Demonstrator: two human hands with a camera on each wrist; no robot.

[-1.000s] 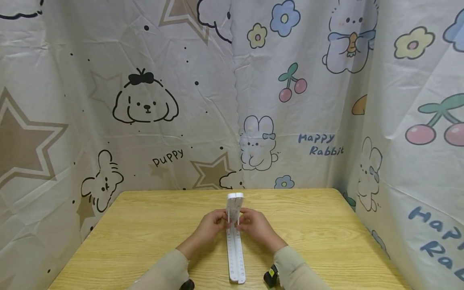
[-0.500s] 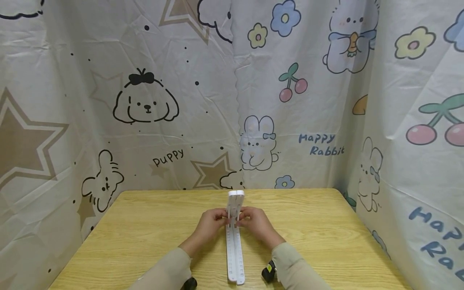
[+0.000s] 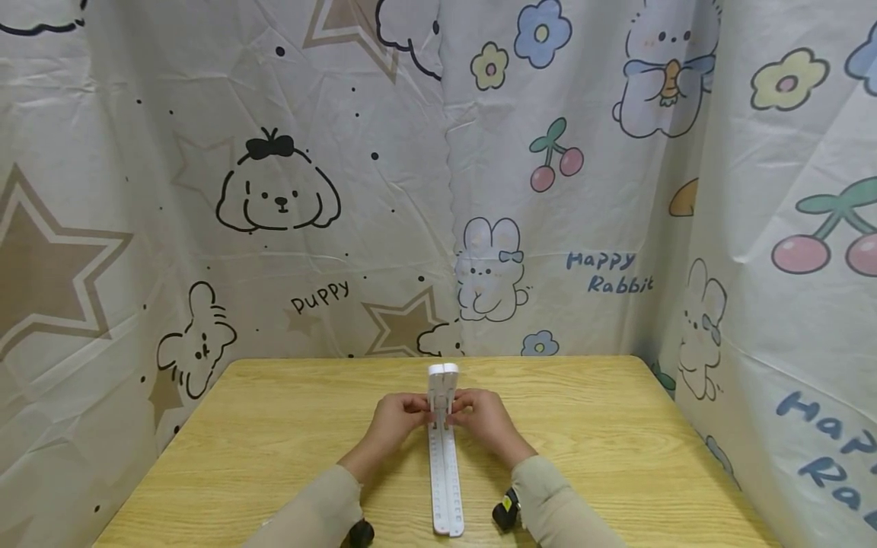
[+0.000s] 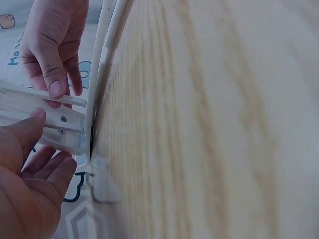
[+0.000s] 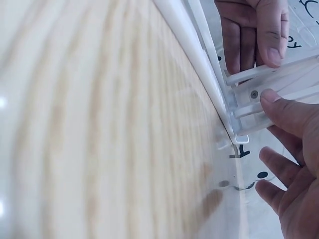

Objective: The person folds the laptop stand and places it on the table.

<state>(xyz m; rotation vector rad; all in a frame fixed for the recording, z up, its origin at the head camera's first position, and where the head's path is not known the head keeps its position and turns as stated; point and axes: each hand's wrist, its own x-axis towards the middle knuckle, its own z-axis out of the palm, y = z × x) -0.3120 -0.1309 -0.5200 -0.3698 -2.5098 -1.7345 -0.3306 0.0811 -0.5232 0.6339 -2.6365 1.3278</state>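
Observation:
A white plastic stand (image 3: 447,476) is in the middle of the table in the head view. Its long flat base, with rows of small holes, runs toward me, and a short upright part (image 3: 443,377) rises at the far end. My left hand (image 3: 397,417) pinches the left side of the upright low down, thumb on the near face, while my right hand (image 3: 483,418) pinches the right side. In the left wrist view, small screws (image 4: 63,119) show in the upright near its foot, between both thumbs. The right wrist view shows the upright's ribbed edges (image 5: 261,107) meeting the base.
The wood-grain table (image 3: 308,426) spreads out on both sides of the stand. Behind and beside it hang pale curtains (image 3: 384,190) printed with animals, stars and flowers. Black wrist devices sit under the left sleeve (image 3: 359,533) and right sleeve (image 3: 507,511).
Both hands stay at the upright, their fingertips slightly higher on it than a second ago. The stand has barely moved.

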